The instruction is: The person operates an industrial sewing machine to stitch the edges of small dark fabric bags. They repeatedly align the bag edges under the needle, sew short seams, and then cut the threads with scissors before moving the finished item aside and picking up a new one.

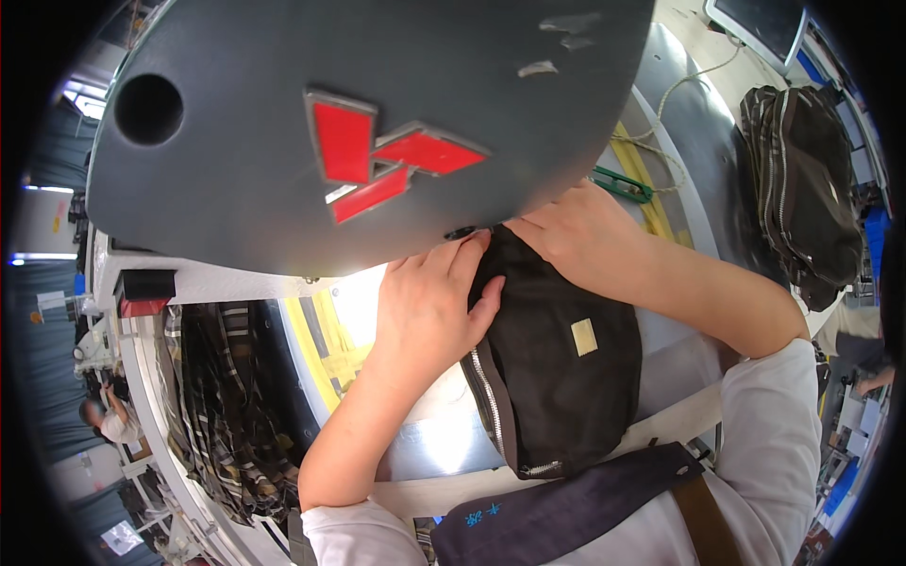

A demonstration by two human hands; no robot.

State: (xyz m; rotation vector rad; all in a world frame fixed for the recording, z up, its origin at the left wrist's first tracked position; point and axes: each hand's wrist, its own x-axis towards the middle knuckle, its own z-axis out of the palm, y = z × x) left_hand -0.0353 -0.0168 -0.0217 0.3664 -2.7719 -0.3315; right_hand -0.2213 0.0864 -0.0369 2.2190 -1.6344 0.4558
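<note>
In the head view, a dark brown fabric pouch [590, 406] lies lengthwise on the tabletop [415, 500], its far end at the grey sewing machine head [245, 203] and its near end by the tabletop's near edge. It looks soft and light, thin enough to fold or slide under a slight push, and hardly fragile. The metal zipper [487, 396] along its left side should be the stiffest part — it may drag or bend the cloth around it. A flat grip seems best: fingers spread on the plain panel near the tan label [584, 337], or a pinch on the seams, clear of the zipper teeth.

The left hand [420, 297] comes in from the tabletop's near edge, palm down, fingers close together and pointing to the pouch's far end; its thumb stands apart from them, over the cloth. The right hand [580, 236] reaches in from the right, elbow bent out wide, wrist low, and lies across the far right part of the pouch. Its fingertips are hidden by the machine head — whether either hand pinches the cloth or only presses it, I cannot tell. Green thread snips [623, 184] lie just beyond the right hand.
</note>
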